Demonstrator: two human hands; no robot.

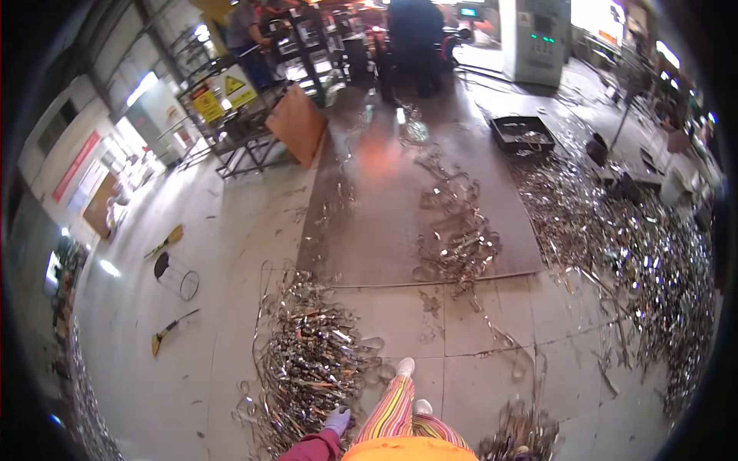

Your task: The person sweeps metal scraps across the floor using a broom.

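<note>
The left hand [337,420], in a thin pale lavender glove, hangs at the right near edge of a heap of metal strips [307,361]; whether its grip is clenched on any strand or released, I cannot tell. The right hand cannot be made out. A maroon cloth sleeve [311,447] runs up to the glove.

The heap lies left of the person's legs, a dense, springy mass of thin, glossy ribbons, silver to dark brown, with loose loops curling out at its sides. Beside it are smooth striped trousers [394,407], a pale shoe [406,366] and a bright orange garment [411,449]. At the near right sits a smaller, blurred bundle of strips [516,434].

Around them spreads a pale, hard tiled floor [223,323]. Beyond lies a flat, dull brown mat [369,238] with straight edges, bearing a looser tangle of shiny coils [461,242] toward its right. Farther right, a broad glittering pile of scrap [653,284] extends beneath a shallow black rectangular tray [530,147]. On the left lie two straw-coloured brooms [169,240]; at the far left of the mat leans a flat orange-brown board [296,127].
</note>
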